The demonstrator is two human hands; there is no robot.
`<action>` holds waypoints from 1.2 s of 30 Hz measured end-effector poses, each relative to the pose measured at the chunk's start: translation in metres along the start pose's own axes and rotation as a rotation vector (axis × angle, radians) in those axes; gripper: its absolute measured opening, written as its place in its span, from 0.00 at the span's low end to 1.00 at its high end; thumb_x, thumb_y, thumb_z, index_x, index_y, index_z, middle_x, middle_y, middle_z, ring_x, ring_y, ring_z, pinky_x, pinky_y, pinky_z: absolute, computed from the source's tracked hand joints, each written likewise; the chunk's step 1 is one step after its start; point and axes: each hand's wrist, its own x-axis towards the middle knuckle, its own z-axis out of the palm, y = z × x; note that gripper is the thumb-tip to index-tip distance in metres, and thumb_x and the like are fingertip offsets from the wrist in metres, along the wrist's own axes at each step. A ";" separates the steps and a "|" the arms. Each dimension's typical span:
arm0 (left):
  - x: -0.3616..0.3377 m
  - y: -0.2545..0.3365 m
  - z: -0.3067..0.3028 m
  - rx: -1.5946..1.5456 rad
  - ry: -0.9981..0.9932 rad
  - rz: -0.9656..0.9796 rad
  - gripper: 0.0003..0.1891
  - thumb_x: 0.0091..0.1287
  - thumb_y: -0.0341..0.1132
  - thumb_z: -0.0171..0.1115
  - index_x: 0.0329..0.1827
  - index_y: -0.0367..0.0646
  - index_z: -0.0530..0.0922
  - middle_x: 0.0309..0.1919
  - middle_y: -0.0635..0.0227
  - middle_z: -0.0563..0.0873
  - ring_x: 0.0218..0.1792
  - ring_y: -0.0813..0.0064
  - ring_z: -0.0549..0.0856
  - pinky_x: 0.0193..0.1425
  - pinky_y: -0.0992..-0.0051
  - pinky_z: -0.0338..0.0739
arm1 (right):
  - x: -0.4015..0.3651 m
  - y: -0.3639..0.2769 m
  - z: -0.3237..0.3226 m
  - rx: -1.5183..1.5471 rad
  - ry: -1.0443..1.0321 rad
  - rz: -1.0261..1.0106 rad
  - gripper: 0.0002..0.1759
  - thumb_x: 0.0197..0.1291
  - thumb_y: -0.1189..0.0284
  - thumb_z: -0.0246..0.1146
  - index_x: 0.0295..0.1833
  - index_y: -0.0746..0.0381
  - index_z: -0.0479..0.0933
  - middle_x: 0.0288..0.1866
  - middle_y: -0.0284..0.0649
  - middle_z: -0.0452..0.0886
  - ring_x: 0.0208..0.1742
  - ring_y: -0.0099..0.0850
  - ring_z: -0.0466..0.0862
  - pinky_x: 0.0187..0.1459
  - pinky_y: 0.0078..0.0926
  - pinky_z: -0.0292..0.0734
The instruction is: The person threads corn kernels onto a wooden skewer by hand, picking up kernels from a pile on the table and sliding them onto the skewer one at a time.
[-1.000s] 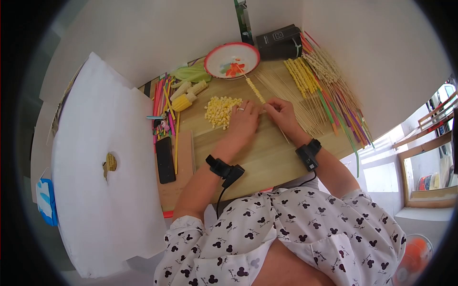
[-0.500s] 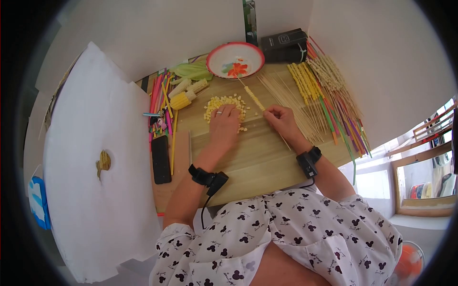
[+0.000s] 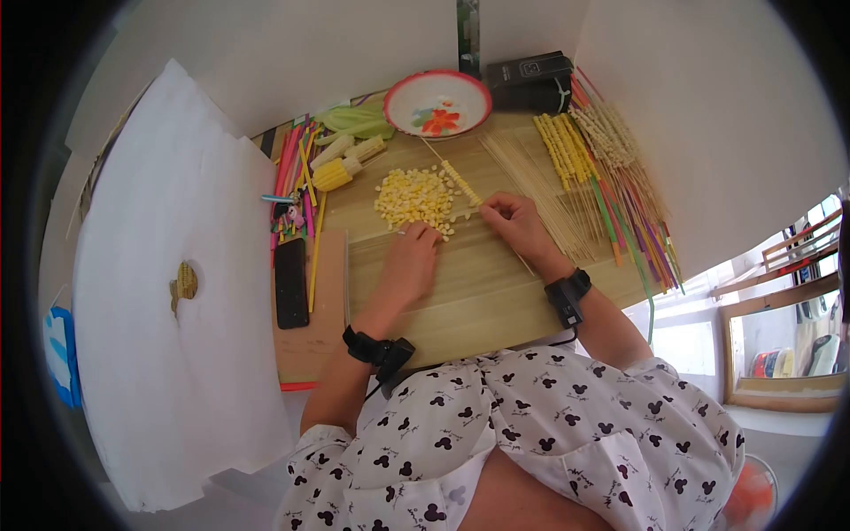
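Right hand (image 3: 518, 221): fingers pinched closed on the skewer (image 3: 460, 183), which is part-threaded with corn and lies slantwise on the surface (image 3: 478, 301). Left hand (image 3: 409, 258): fingers at the near edge of the kernel pile (image 3: 414, 195); cannot tell whether they grip anything. Step, as judged: picking a kernel. Next calls for centring it on the skewer tip.

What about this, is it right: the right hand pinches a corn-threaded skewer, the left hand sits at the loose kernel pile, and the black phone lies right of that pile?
Wrong on one point: the head view shows the black phone lying left of the kernel pile, not right. The right hand does pinch the skewer, and the left hand sits at the pile.
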 end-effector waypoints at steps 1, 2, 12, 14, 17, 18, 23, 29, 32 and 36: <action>0.009 -0.004 -0.001 0.073 0.021 0.053 0.07 0.61 0.26 0.58 0.42 0.40 0.77 0.39 0.60 0.78 0.45 0.57 0.78 0.47 0.61 0.74 | 0.001 0.000 0.000 0.008 -0.015 -0.004 0.07 0.62 0.73 0.62 0.36 0.67 0.79 0.27 0.26 0.77 0.29 0.11 0.71 0.31 0.12 0.68; 0.016 -0.007 -0.002 0.073 0.022 0.059 0.07 0.61 0.26 0.58 0.42 0.40 0.77 0.39 0.60 0.78 0.45 0.57 0.78 0.47 0.61 0.74 | 0.001 0.001 -0.001 0.008 -0.010 -0.008 0.07 0.62 0.73 0.62 0.36 0.67 0.79 0.27 0.26 0.77 0.29 0.11 0.71 0.31 0.12 0.68; 0.038 -0.014 -0.011 0.133 0.030 -0.017 0.10 0.57 0.28 0.64 0.42 0.40 0.76 0.38 0.59 0.80 0.41 0.57 0.79 0.45 0.62 0.74 | 0.000 0.001 -0.003 -0.085 -0.041 -0.054 0.08 0.62 0.72 0.62 0.36 0.67 0.79 0.27 0.26 0.77 0.28 0.11 0.71 0.29 0.13 0.67; 0.038 -0.018 -0.011 0.146 -0.019 0.006 0.10 0.57 0.28 0.64 0.42 0.40 0.76 0.38 0.59 0.80 0.41 0.57 0.79 0.45 0.62 0.74 | -0.001 0.001 0.000 -0.059 -0.044 -0.036 0.09 0.61 0.71 0.62 0.35 0.68 0.79 0.26 0.27 0.78 0.28 0.12 0.71 0.29 0.14 0.68; 0.040 -0.027 -0.004 0.044 -0.107 -0.015 0.10 0.57 0.28 0.64 0.41 0.41 0.76 0.37 0.58 0.80 0.41 0.55 0.79 0.45 0.61 0.73 | 0.001 -0.001 -0.001 -0.038 -0.048 -0.046 0.09 0.61 0.71 0.63 0.34 0.68 0.79 0.25 0.26 0.77 0.27 0.11 0.70 0.29 0.14 0.68; 0.036 -0.031 0.002 0.066 -0.086 -0.004 0.10 0.57 0.28 0.64 0.42 0.41 0.76 0.37 0.58 0.80 0.42 0.55 0.78 0.46 0.61 0.73 | 0.000 0.001 -0.001 -0.076 -0.054 -0.032 0.09 0.61 0.71 0.62 0.34 0.67 0.79 0.25 0.26 0.77 0.27 0.11 0.70 0.29 0.13 0.67; 0.027 -0.024 0.009 0.102 0.107 0.084 0.11 0.58 0.28 0.63 0.44 0.40 0.76 0.38 0.57 0.78 0.43 0.56 0.77 0.48 0.62 0.72 | -0.002 0.002 -0.003 -0.106 -0.058 -0.057 0.08 0.61 0.71 0.62 0.35 0.66 0.79 0.25 0.25 0.76 0.27 0.12 0.70 0.29 0.14 0.66; 0.027 -0.024 0.009 0.134 0.163 0.181 0.10 0.57 0.26 0.64 0.42 0.41 0.76 0.36 0.58 0.78 0.41 0.58 0.77 0.47 0.62 0.70 | -0.003 0.008 -0.004 -0.243 0.034 -0.193 0.08 0.62 0.70 0.62 0.36 0.64 0.79 0.22 0.24 0.74 0.25 0.11 0.68 0.27 0.14 0.64; 0.027 -0.026 0.007 0.082 0.127 0.135 0.09 0.56 0.26 0.65 0.39 0.41 0.76 0.35 0.58 0.78 0.40 0.58 0.76 0.46 0.63 0.70 | -0.004 0.008 -0.006 -0.237 -0.044 -0.082 0.08 0.62 0.70 0.62 0.36 0.64 0.79 0.22 0.25 0.75 0.25 0.12 0.69 0.27 0.16 0.65; 0.023 -0.032 0.013 0.032 0.118 0.129 0.08 0.56 0.27 0.65 0.37 0.41 0.75 0.33 0.59 0.77 0.39 0.58 0.76 0.46 0.63 0.70 | 0.002 0.024 -0.008 -0.302 -0.020 -0.268 0.09 0.62 0.69 0.62 0.37 0.65 0.79 0.22 0.27 0.75 0.25 0.13 0.69 0.27 0.16 0.66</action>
